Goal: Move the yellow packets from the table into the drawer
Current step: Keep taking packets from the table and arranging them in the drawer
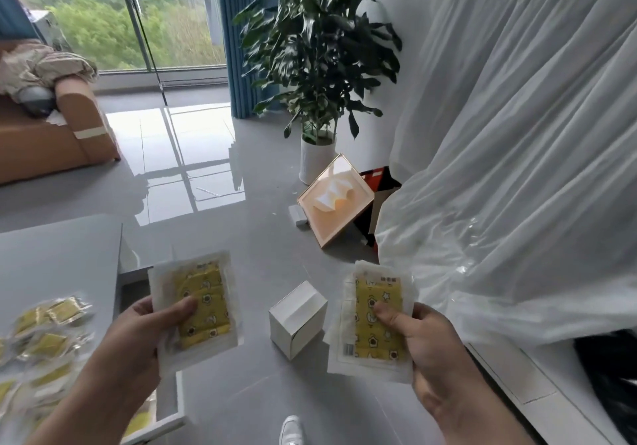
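Lower left of frame: pile of yellow packets (44, 334) on the grey counter (58, 255), motion-blurred and cut off by the left and bottom edges; count cannot be told. Drawer (179, 400) stands open at the counter's right edge, low in the frame, mostly hidden behind the left forearm; only its white rim and a patch of yellow inside show, contents otherwise unreadable. Print on the held packets too small to read. Right side: a large piece of furniture fully hidden under a translucent plastic sheet (517, 169). A white shoe (291, 432) is cut off at the bottom edge. Left hand (138, 334), lower centre-left, holds one yellow packet (203, 293) upright over the drawer's far end, thumb (184, 308) pressed flat on its face, the other fingers curled behind it and out of sight. Right hand (437, 351), lower centre-right, holds a second yellow packet (375, 341) the same way over the floor, thumb (387, 312) on the face, fingers behind and largely hidden. The two held packets are well apart. Between them, on the floor, sits a small white box (298, 317).
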Available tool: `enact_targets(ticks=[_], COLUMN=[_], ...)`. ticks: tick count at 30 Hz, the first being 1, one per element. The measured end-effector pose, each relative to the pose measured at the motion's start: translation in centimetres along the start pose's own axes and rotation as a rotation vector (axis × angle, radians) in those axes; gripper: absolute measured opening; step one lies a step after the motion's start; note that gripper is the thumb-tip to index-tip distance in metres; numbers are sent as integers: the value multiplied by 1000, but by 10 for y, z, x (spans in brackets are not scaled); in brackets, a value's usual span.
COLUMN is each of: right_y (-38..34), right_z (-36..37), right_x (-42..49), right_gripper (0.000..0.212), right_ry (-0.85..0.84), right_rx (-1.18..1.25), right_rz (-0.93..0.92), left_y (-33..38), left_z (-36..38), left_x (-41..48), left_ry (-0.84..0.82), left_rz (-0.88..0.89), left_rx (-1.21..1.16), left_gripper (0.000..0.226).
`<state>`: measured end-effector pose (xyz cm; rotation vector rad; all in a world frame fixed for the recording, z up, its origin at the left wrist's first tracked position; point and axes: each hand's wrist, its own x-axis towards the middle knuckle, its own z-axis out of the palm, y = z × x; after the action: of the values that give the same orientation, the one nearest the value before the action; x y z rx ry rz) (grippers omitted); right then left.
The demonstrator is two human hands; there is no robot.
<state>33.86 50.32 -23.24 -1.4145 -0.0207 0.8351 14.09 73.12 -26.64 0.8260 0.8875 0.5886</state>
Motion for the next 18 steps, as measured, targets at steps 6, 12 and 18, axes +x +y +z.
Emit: enact_targets(ticks=[6, 12, 18], right_y=[-47, -91, -124], right_z=[23, 53, 79], right_x=[104, 193, 268], right_gripper=[21, 19, 14], right_ry=[-29, -57, -156], right_rx=[-95, -147, -211], right_rz=[11, 19, 49], left_y=[17, 44, 61], left_z=[41, 77, 99], left_x=[98, 168, 209], left_ry=[-13, 14, 80], left_rz=[-50, -51, -22], left_rx=[-9, -24, -35], left_gripper=[33, 42, 43])
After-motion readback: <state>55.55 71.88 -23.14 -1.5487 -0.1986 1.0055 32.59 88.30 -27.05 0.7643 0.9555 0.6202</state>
